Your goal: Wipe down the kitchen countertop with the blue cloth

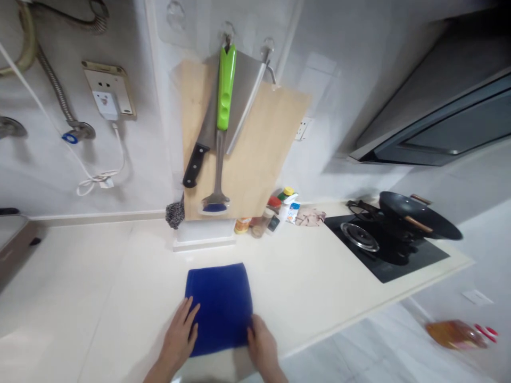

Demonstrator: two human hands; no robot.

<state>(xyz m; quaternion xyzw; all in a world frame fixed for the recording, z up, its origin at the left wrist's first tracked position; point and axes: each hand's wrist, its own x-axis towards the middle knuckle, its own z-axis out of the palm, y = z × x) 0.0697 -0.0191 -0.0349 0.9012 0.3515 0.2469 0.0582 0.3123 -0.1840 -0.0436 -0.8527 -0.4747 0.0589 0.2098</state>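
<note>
A blue cloth lies flat on the white countertop, roughly square in shape. On its left edge rests my left hand, fingers spread and touching the cloth. My right hand is at the cloth's lower right edge, its fingers curled with the thumb and fingertips closed on that edge.
Behind the cloth, a wooden board, a knife and a green-handled utensil hang on the wall. Seasoning bottles stand near it. To the right are a gas stove and a black wok; an oil bottle is lower right.
</note>
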